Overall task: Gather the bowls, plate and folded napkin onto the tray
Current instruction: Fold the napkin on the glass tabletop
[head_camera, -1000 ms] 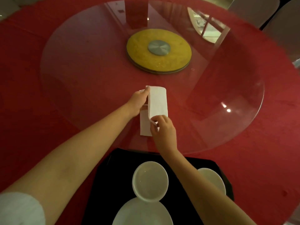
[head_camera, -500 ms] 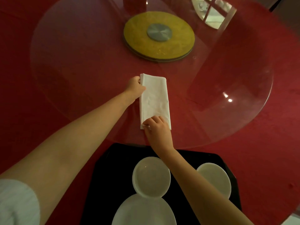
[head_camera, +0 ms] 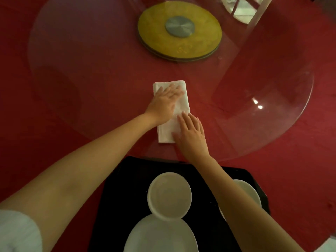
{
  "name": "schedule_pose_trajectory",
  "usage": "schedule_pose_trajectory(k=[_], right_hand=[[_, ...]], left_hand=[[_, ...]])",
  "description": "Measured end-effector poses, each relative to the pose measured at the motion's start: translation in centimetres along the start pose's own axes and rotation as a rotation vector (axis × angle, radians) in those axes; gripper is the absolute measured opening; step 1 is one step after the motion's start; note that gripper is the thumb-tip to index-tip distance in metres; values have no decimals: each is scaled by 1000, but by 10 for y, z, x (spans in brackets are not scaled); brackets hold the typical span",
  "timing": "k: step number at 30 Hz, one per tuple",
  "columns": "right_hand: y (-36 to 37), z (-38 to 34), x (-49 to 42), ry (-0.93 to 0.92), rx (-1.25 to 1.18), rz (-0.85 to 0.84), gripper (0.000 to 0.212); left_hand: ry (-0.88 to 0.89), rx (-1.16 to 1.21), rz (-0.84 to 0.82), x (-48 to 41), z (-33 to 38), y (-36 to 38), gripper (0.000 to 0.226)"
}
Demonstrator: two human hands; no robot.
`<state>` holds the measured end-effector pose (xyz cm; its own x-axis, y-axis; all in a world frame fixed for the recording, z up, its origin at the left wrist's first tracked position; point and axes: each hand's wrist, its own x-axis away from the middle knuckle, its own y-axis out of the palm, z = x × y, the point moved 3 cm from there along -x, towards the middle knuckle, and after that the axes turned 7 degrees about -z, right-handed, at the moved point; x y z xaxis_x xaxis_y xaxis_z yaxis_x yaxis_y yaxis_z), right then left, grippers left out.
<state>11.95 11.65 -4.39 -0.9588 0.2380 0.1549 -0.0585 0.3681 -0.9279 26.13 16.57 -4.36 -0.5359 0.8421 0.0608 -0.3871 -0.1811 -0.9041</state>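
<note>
A round glass tabletop (head_camera: 91, 51) covered a red tablecloth (head_camera: 300, 179); a gold turntable (head_camera: 200, 42) sat at upper centre of the frame.

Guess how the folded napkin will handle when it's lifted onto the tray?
Napkin is probably floppy cloth: both hands press it flat to hold the fold. Likely light. It lies on smooth glass, so it may slide rather than pinch up easily.

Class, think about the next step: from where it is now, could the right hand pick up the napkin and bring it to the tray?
Probably yes. The right hand already lies flat on the napkin, and bare tray sits just below it.
</note>
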Motion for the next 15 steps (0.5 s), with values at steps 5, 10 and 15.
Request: schedule_pose_trajectory(k=[5, 10, 15], right_hand=[[19, 11, 3, -37, 70, -112, 67], [18, 17, 13, -53, 97, -139, 71], [19, 22, 29, -45, 97, -142, 72]], left_hand=[[26, -253, -273, -11, -12, 21, 53], [-48, -287, -209, -13, -17, 25, 55], [-199, -260, -82, -10, -32, 20, 52]])
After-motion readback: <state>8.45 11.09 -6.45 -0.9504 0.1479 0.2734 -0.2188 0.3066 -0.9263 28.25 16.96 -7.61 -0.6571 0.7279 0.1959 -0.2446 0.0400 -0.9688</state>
